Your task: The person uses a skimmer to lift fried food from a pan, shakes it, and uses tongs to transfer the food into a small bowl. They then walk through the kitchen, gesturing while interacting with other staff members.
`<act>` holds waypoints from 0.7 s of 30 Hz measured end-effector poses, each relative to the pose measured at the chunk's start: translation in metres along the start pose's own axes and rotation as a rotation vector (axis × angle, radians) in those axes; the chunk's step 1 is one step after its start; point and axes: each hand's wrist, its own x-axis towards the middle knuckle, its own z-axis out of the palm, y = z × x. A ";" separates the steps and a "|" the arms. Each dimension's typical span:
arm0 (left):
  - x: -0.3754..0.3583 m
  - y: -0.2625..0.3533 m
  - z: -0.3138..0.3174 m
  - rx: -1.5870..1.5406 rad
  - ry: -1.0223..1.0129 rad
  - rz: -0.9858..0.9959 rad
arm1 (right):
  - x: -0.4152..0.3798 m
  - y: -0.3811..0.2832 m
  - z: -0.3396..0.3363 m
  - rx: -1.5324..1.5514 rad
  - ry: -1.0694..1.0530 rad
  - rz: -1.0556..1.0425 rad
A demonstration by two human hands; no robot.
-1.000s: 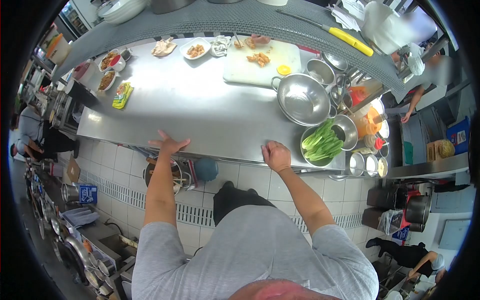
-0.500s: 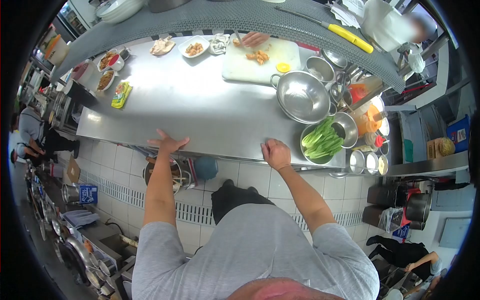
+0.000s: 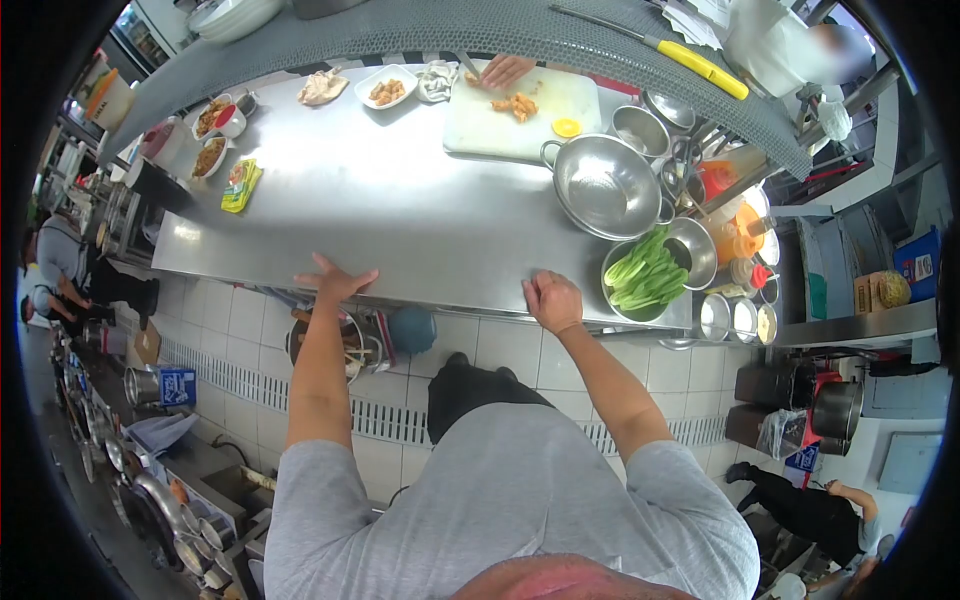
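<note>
My left hand rests at the front edge of the steel table, fingers spread and holding nothing. Farther right, my right hand leans on the same edge with its fingers curled in and nothing visible in them. Just right of it stands a metal bowl of leafy greens. Behind the greens sits a wide two-handled metal pan. A small yellow-green packet lies on the table beyond my left hand.
Across the table, another person's hand and a knife work on a white cutting board with chopped pieces. A white dish holds similar pieces. An overhead shelf spans the far side; a bucket stands below.
Both of my hands stay in place. Across the table, the other person's hand shows slightly more, close to the chopped pieces. The person at lower right has shifted their arm.
</note>
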 end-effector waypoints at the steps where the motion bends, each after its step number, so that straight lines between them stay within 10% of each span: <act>1: 0.000 0.000 0.000 0.008 -0.003 -0.002 | 0.000 0.000 0.000 0.004 0.000 -0.002; 21: -0.006 0.004 -0.002 -0.121 -0.002 -0.038 | 0.001 -0.001 -0.003 0.028 0.014 0.011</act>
